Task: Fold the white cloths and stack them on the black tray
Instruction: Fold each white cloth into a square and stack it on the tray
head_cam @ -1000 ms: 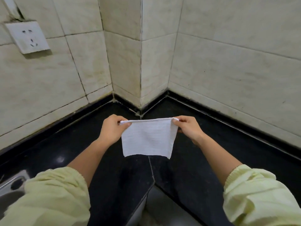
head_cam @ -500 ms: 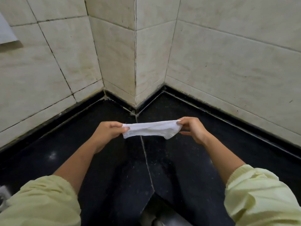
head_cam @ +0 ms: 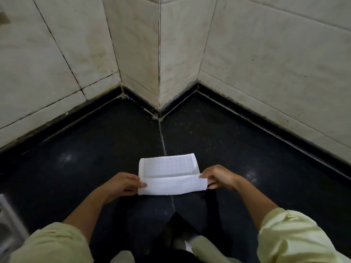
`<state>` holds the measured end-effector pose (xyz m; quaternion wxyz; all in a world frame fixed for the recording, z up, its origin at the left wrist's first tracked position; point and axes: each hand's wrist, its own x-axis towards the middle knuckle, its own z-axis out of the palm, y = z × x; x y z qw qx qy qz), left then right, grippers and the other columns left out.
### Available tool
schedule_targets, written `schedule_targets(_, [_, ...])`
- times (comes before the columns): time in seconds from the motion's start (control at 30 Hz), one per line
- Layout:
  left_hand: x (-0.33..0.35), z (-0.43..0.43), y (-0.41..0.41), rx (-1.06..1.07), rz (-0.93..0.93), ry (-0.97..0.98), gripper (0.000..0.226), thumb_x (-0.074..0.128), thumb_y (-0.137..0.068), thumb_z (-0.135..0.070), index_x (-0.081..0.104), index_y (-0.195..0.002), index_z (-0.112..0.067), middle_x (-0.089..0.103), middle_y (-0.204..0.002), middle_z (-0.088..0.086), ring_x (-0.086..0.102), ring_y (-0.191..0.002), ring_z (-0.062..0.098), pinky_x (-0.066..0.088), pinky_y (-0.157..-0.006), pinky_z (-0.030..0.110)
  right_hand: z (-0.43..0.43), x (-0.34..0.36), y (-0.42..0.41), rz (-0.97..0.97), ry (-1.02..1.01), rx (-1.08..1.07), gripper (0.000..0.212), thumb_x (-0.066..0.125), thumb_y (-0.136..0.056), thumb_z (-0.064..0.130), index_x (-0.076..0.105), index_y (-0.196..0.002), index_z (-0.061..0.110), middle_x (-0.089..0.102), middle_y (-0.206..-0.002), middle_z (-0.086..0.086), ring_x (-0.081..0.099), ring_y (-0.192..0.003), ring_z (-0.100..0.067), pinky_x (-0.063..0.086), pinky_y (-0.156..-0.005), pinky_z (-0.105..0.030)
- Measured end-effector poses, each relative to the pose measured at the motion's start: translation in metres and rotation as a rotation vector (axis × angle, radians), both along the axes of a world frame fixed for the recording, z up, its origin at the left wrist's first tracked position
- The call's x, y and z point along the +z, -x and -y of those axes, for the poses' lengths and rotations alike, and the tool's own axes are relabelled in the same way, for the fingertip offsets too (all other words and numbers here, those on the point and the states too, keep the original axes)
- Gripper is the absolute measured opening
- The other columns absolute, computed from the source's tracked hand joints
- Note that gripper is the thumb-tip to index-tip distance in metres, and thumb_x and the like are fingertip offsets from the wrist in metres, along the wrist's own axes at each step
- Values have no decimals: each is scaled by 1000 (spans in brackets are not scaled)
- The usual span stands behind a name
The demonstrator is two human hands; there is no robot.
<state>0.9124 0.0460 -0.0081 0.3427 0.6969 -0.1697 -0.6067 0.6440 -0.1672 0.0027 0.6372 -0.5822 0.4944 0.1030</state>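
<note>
A white cloth (head_cam: 169,175) lies on the black counter (head_cam: 91,149), straddling the seam near the corner. Its near edge is lifted and folded over toward the far side, making a band across the front. My left hand (head_cam: 123,184) pinches the left end of that folded band. The right end is pinched by my right hand (head_cam: 218,177). No black tray is in view.
Tiled walls (head_cam: 133,44) meet in a corner just beyond the cloth, with a dark upstand along their base. A metal sink rim (head_cam: 7,221) shows at the far left edge. The counter's inner edge drops away below my arms.
The cloth went from hanging in the air between my hands to lying on the counter. Its near edge is now folded over. The view has tilted downward.
</note>
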Motion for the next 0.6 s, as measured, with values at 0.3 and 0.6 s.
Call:
schedule_targets(0.3, [-15, 24, -3, 235, 133, 73, 20, 73, -83, -17, 72, -100, -6, 72, -99, 6, 67, -93, 16, 53, -73, 22, 12, -19, -28, 103, 226, -146, 15, 69, -88, 17, 69, -89, 2, 68, -88, -7, 63, -80, -13, 52, -67, -22])
schedule_targets(0.6, [-41, 46, -7, 347, 330, 60, 22, 70, -86, -17, 70, -100, 0, 70, -95, 10, 67, -83, 19, 54, -67, 26, 20, -44, -57, -65, 470, -161, 22, 65, -89, 26, 67, -75, 8, 63, -74, -1, 58, -74, -13, 45, -70, -26])
